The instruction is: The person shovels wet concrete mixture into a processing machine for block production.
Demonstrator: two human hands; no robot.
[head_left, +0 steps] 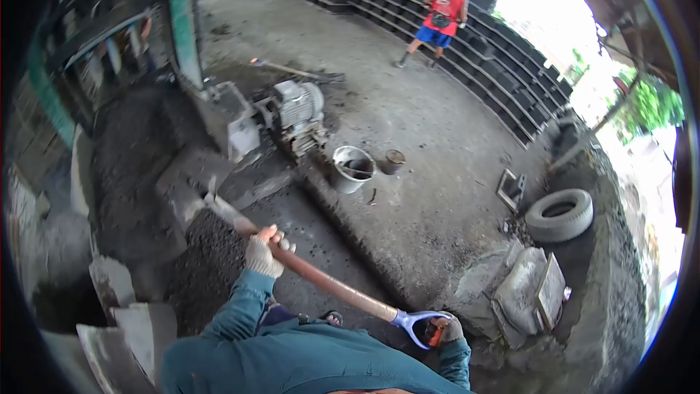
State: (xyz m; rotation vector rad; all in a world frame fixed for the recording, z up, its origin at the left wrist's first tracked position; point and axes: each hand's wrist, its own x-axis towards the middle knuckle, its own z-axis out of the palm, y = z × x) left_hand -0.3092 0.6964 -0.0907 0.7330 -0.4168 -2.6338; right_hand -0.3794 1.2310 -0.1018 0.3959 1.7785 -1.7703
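Observation:
A shovel with a wooden shaft and a blue D-shaped handle slants across the front of my body. Partway down the shaft, my left hand, in a knitted glove with bare fingertips, is wrapped round the wood. My right hand, also gloved, grips the D-handle at its red crossbar. The shovel's blade reaches to the left over a trough of dark, gritty material. A loose heap of the same dark material lies below the shaft.
An electric motor stands beyond the trough, near a white bucket and a small can. A sack and a tyre lie at right. Another person stands by racks of dark blocks. A green post rises at left.

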